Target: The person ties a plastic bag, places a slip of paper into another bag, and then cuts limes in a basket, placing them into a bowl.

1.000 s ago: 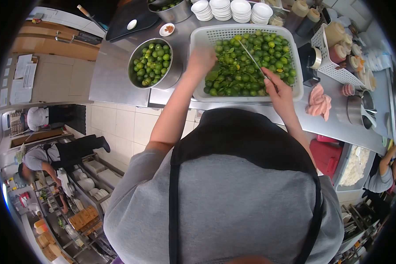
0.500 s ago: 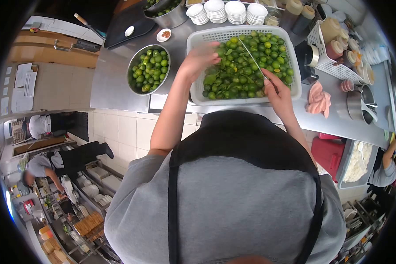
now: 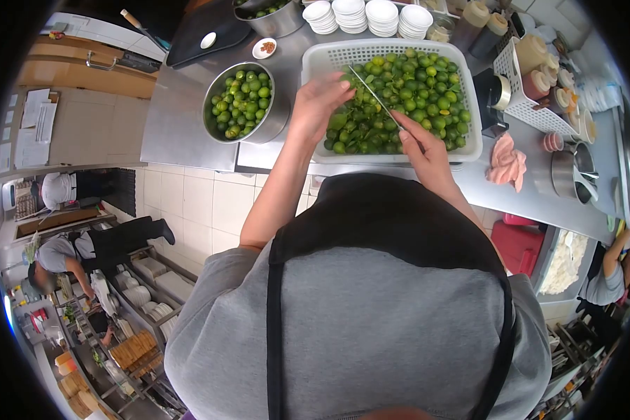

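Note:
My right hand (image 3: 424, 145) is closed around the handle of a small knife (image 3: 375, 96). The thin blade points up and left over the green limes (image 3: 427, 87) in a white plastic basket (image 3: 477, 133). At the basket's left side, my left hand (image 3: 322, 103) is curled, thumb and fingertips together near the knife tip. It is partly blurred, and whatever it pinches cannot be made out. Leaves and stems lie among the limes on the left side. To the left of the basket stands a steel pot (image 3: 276, 119) holding more limes.
Stacked white dishes (image 3: 381, 17) line the back of the steel counter. A pink cloth (image 3: 507, 162) lies right of the basket, near a crate of sauce bottles (image 3: 528, 101). A small dish of red bits (image 3: 264, 48) sits behind the pot. Other people work at far left and right.
The knife and my right hand have shifted left, bringing the blade tip close to my left hand. My left hand has curled its fingers. The view has tilted slightly.

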A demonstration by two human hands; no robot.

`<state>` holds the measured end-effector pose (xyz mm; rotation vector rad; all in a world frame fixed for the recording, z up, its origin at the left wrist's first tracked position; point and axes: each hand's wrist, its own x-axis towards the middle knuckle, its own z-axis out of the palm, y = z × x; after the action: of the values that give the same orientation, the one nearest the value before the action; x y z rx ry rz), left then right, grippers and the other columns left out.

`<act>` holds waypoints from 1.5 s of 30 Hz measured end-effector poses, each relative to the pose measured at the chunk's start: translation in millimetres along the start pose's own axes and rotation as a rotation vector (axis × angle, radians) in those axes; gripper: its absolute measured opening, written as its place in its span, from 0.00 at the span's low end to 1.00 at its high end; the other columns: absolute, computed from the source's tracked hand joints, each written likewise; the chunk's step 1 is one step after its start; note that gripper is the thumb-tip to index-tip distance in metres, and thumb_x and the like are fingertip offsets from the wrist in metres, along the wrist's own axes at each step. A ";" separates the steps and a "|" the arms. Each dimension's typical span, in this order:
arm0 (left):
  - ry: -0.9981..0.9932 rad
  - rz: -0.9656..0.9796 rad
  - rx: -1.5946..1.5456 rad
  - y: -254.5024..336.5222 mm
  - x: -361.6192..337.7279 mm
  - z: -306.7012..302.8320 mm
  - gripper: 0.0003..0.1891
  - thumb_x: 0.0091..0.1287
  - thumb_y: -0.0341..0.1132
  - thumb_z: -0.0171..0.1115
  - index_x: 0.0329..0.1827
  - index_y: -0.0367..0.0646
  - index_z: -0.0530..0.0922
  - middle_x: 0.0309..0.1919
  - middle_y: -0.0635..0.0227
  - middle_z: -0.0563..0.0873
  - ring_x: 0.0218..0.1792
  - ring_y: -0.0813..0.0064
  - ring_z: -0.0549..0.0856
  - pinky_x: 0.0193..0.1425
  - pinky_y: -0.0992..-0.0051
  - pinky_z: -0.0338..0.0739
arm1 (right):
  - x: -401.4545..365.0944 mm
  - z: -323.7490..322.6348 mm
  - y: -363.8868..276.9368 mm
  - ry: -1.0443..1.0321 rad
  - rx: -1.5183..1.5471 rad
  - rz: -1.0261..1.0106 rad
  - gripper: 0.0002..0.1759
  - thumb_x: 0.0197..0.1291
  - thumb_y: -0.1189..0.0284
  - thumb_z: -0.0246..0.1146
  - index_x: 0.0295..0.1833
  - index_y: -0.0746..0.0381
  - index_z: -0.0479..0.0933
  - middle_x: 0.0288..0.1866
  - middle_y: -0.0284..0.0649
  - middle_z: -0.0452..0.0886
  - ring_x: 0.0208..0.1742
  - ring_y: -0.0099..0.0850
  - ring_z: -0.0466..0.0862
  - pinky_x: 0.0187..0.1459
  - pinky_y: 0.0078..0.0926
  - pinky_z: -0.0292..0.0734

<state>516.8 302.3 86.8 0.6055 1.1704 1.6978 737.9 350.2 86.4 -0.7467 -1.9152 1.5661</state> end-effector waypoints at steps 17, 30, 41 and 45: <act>-0.148 -0.042 0.174 -7.3 -21.0 40.5 0.15 0.56 0.26 0.66 0.45 0.35 0.76 0.39 0.65 0.81 0.40 0.77 0.81 0.46 0.80 0.75 | 12.7 -3.3 -2.7 0.178 -0.204 -0.031 0.17 0.64 0.72 0.54 0.58 0.60 0.73 0.46 0.44 0.81 0.38 0.28 0.80 0.39 0.21 0.73; 0.028 0.201 0.345 -4.8 -0.7 22.3 0.11 0.57 0.22 0.64 0.43 0.35 0.77 0.39 0.64 0.83 0.39 0.76 0.82 0.46 0.76 0.77 | 2.3 -0.4 -9.9 0.046 -0.086 -0.015 0.18 0.64 0.71 0.54 0.59 0.61 0.72 0.50 0.45 0.80 0.45 0.28 0.81 0.46 0.21 0.72; 0.082 0.056 -0.117 25.5 5.5 -23.9 0.09 0.60 0.26 0.62 0.43 0.34 0.76 0.40 0.63 0.82 0.42 0.70 0.83 0.56 0.67 0.76 | 7.1 -1.0 -2.3 -0.005 -0.108 -0.007 0.17 0.64 0.70 0.55 0.58 0.60 0.73 0.48 0.43 0.81 0.42 0.27 0.80 0.45 0.19 0.72; 0.576 0.460 0.682 66.0 5.4 -67.0 0.17 0.53 0.27 0.67 0.46 0.37 0.77 0.39 0.60 0.81 0.40 0.68 0.82 0.49 0.71 0.76 | -0.3 -13.3 1.7 0.010 -0.083 0.058 0.18 0.64 0.70 0.55 0.59 0.60 0.72 0.51 0.42 0.80 0.45 0.25 0.79 0.46 0.19 0.71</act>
<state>432.9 272.6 117.6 0.8722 2.2022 1.9039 747.7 359.2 87.0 -0.8502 -1.9773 1.5221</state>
